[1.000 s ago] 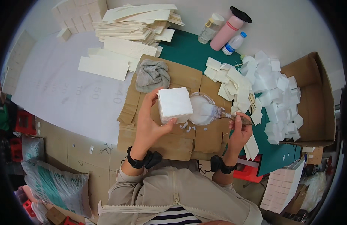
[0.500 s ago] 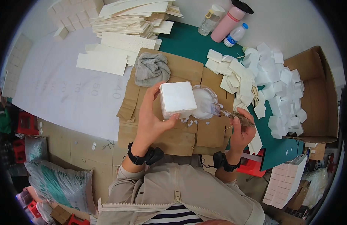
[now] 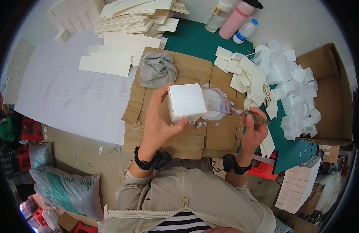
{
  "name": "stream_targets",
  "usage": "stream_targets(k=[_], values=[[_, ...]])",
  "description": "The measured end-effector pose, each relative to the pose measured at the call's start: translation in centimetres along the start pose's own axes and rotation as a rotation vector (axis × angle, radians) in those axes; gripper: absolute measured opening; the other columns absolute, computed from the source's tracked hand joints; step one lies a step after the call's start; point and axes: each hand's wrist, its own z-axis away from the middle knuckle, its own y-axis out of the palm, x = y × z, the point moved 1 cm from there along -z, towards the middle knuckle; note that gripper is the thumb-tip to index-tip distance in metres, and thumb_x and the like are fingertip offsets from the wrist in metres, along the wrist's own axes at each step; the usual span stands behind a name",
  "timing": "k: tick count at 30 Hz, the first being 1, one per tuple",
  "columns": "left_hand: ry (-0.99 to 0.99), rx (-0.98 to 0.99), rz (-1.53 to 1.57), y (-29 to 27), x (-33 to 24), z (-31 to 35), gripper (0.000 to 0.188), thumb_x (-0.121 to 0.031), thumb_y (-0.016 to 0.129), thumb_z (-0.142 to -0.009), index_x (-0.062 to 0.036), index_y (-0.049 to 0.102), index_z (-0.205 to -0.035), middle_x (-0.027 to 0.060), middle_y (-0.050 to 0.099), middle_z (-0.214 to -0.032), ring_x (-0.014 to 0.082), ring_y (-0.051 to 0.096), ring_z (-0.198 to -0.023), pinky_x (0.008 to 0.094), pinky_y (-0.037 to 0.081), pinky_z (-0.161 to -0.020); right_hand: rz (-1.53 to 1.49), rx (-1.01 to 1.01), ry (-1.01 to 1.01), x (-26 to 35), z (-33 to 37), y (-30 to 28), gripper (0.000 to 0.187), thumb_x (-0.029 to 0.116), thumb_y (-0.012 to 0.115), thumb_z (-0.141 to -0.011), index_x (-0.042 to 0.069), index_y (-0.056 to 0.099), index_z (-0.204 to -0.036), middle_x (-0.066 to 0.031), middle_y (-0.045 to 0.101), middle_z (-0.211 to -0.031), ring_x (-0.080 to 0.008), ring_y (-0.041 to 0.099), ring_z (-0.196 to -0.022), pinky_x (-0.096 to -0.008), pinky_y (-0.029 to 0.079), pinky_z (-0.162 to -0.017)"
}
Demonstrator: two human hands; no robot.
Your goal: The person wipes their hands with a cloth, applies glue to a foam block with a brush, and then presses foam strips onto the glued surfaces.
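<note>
My left hand (image 3: 161, 120) holds a white square box (image 3: 186, 100), its thumb on the near side and its fingers round the left side. The box's flat top faces up. In my right hand (image 3: 254, 130) is a brush (image 3: 241, 112), held by its crusted, worn handle. Its bristle end points left, over a round tub (image 3: 223, 94) of white paste; whether the bristles touch the paste I cannot tell. The box hides the tub's left edge. White blobs (image 3: 202, 124) lie on the cardboard (image 3: 179, 143) near the tub.
A grey cloth (image 3: 157, 70) lies at the cardboard's far left. To the right are cream card pieces (image 3: 257, 87), a heap of white boxes (image 3: 292, 85) and an open carton (image 3: 331, 101). Stacked card sheets (image 3: 133, 21), a pink flask (image 3: 236, 20) and bottles stand at the back.
The brush and my right hand have shifted slightly right. The box stays in my left hand, and the whole view has moved a little.
</note>
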Motion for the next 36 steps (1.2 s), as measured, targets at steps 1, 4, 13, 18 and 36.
stream_targets(k=[1,4,13,18,36], values=[[0.005,0.000,-0.001,0.0,0.0,0.0,0.079,-0.011,0.078,-0.064,-0.0023,0.046,-0.136,0.0133,0.055,-0.129,0.0278,0.053,-0.122,0.0400,0.040,-0.107,0.000,-0.003,0.002,-0.2,0.0,0.0,0.018,0.002,0.060,-0.093,-0.003,0.061,-0.111,-0.0081,0.065,-0.087,-0.0112,0.059,-0.072,-0.0216,0.047,-0.063],[0.019,0.003,-0.012,-0.1,0.0,-0.1,0.080,-0.010,0.078,-0.064,-0.0022,0.045,-0.136,0.0133,0.054,-0.130,0.0280,0.053,-0.123,0.0400,0.040,-0.107,-0.036,-0.087,0.160,-1.2,-0.1,0.2,0.013,0.004,0.060,-0.095,-0.001,0.062,-0.107,-0.0067,0.064,-0.083,-0.0094,0.058,-0.068,-0.0208,0.044,-0.059],[0.000,0.028,0.009,-0.6,-0.1,-0.1,0.083,-0.008,0.075,-0.066,-0.0002,0.041,-0.141,0.0107,0.051,-0.134,0.0232,0.049,-0.127,0.0392,0.036,-0.111,0.064,-0.185,0.093,-1.3,-0.3,-1.9,0.011,0.007,0.060,-0.096,0.001,0.062,-0.105,-0.0020,0.060,-0.075,-0.0068,0.054,-0.062,-0.0198,0.043,-0.057],[0.012,0.048,-0.006,-0.4,0.1,0.1,0.083,-0.007,0.076,-0.066,-0.0001,0.041,-0.141,0.0109,0.050,-0.136,0.0232,0.048,-0.128,0.0390,0.035,-0.112,-0.015,-0.193,0.138,-1.7,-0.1,-1.2,0.010,0.008,0.060,-0.096,0.001,0.062,-0.103,-0.0015,0.060,-0.076,-0.0059,0.053,-0.062,-0.0191,0.042,-0.056],[0.039,0.094,-0.100,-0.3,-1.3,-0.2,0.085,-0.008,0.077,-0.065,-0.0024,0.042,-0.141,0.0109,0.050,-0.134,0.0235,0.049,-0.127,0.0391,0.035,-0.112,0.082,-0.193,0.141,-3.0,-0.1,-3.0,0.011,0.012,0.060,-0.097,0.001,0.061,-0.099,-0.0022,0.059,-0.076,-0.0063,0.053,-0.061,-0.0200,0.043,-0.055]])
